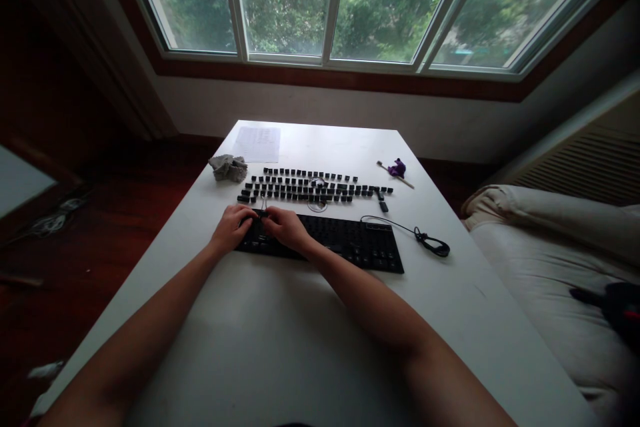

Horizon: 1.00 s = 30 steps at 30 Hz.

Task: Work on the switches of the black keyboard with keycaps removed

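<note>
A black keyboard lies on the white table, with many of its keys on the left and middle bare of caps. My left hand is at its upper left corner, fingers bent and pressed together; whatever is between them is hidden. Beside it, my right hand is closed over the same corner, fingertips almost meeting the left ones. Thin wires of a keycap puller stick out past the right fingertips. Just beyond the keyboard, loose black keycaps are set out in several rows.
A grey cloth and a written paper sheet lie at the far left. Right of the keycaps are a brush and a purple cloth. The coiled cable rests right of the keyboard. A sofa flanks the table.
</note>
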Each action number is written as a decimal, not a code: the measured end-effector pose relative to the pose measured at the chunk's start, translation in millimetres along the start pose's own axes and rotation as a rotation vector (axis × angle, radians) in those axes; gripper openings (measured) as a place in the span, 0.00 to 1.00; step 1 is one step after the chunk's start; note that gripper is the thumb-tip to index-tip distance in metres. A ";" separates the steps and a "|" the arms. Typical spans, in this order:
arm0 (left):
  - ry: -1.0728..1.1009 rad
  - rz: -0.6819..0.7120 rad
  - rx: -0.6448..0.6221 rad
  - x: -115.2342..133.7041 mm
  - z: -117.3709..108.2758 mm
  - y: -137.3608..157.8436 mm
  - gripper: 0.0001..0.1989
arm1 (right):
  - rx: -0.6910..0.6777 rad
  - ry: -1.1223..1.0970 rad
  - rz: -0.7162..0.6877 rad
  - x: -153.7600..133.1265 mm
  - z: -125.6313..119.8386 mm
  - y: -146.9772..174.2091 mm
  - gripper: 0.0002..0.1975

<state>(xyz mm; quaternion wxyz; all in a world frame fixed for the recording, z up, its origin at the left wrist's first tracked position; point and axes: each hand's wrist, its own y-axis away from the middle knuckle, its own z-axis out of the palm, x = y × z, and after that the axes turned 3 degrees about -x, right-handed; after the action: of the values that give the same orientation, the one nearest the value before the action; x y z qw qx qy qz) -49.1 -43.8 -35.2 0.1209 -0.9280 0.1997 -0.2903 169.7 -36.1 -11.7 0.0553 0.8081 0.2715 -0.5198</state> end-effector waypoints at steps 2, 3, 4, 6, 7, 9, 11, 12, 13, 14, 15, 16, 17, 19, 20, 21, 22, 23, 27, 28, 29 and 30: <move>0.001 0.001 0.003 -0.9 0.8 -0.2 0.11 | 0.001 0.031 -0.023 -1.4 -0.6 1.1 0.08; 0.002 0.001 0.005 -1.4 1.1 -0.3 0.11 | -0.003 0.048 -0.034 -2.4 -1.2 1.6 0.08; 0.002 0.000 0.007 -1.8 1.4 -0.5 0.11 | -0.012 0.068 -0.046 -3.7 -2.0 2.2 0.07; 0.000 -0.003 0.008 -2.1 1.6 -0.6 0.11 | -0.041 0.121 -0.080 -6.9 -3.8 3.6 0.06; -0.003 -0.004 0.007 -2.0 1.5 -0.7 0.11 | -0.060 0.153 -0.104 -8.7 -4.7 4.4 0.05; -0.008 -0.003 0.005 -1.4 1.1 -0.6 0.10 | -0.093 0.217 -0.162 -12.2 -6.1 6.2 0.03; -0.009 0.001 0.005 -0.8 0.5 -0.3 0.10 | -0.111 0.273 -0.219 -15.0 -7.1 8.1 0.04; -0.007 0.003 0.006 -0.6 0.2 -0.2 0.10 | -0.120 0.291 -0.244 -16.2 -7.6 9.1 0.05; -0.006 0.004 0.004 -0.6 -0.1 -0.1 0.10 | -0.127 0.301 -0.267 -17.3 -8.0 10.0 0.06; -0.005 0.005 0.001 -0.7 -0.3 0.1 0.10 | -0.134 0.302 -0.289 -18.4 -8.4 10.8 0.06; -0.003 0.005 -0.004 -0.9 -0.5 0.2 0.10 | -0.138 0.297 -0.310 -19.5 -8.9 11.6 0.07; -0.002 0.004 -0.007 -1.1 -0.7 0.2 0.10 | -0.138 0.287 -0.329 -20.7 -9.5 12.2 0.07; 0.000 0.005 -0.012 -1.3 -1.0 0.3 0.10 | -0.134 0.273 -0.345 -21.9 -10.2 12.5 0.08; 0.000 0.006 -0.018 -1.4 -1.6 0.3 0.11 | -0.114 0.232 -0.362 -23.9 -12.1 12.5 0.09; -0.001 0.008 -0.022 -1.2 -2.0 0.2 0.11 | -0.108 0.206 -0.364 -24.3 -13.3 12.0 0.09; -0.002 0.011 -0.026 -0.8 -2.4 0.2 0.11 | -0.102 0.178 -0.361 -24.1 -14.8 11.1 0.08; -0.004 0.013 -0.027 -0.2 -2.8 0.2 0.11 | -0.101 0.150 -0.354 -23.3 -16.6 10.0 0.08; -0.008 0.014 -0.027 0.6 -3.3 0.2 0.11 | -0.106 0.121 -0.341 -21.7 -18.7 8.7 0.07; -0.029 0.012 -0.031 3.7 -4.7 0.4 0.11 | -0.230 -0.079 -0.220 -10.1 -28.9 3.5 0.05; -0.030 0.011 -0.031 4.3 -4.8 0.5 0.11 | -0.263 -0.154 -0.178 -6.7 -31.7 2.6 0.05; -0.030 0.011 -0.031 4.7 -4.9 0.6 0.11 | -0.284 -0.227 -0.136 -3.5 -34.4 1.9 0.05; -0.029 0.010 -0.030 5.1 -5.1 0.6 0.11 | -0.290 -0.293 -0.098 -0.5 -37.0 1.3 0.05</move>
<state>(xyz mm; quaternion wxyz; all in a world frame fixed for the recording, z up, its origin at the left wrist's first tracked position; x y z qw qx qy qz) -48.3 -47.1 -28.8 0.1114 -0.9328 0.2070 -0.2733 200.2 -23.7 5.3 0.1844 0.6934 0.3715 -0.5893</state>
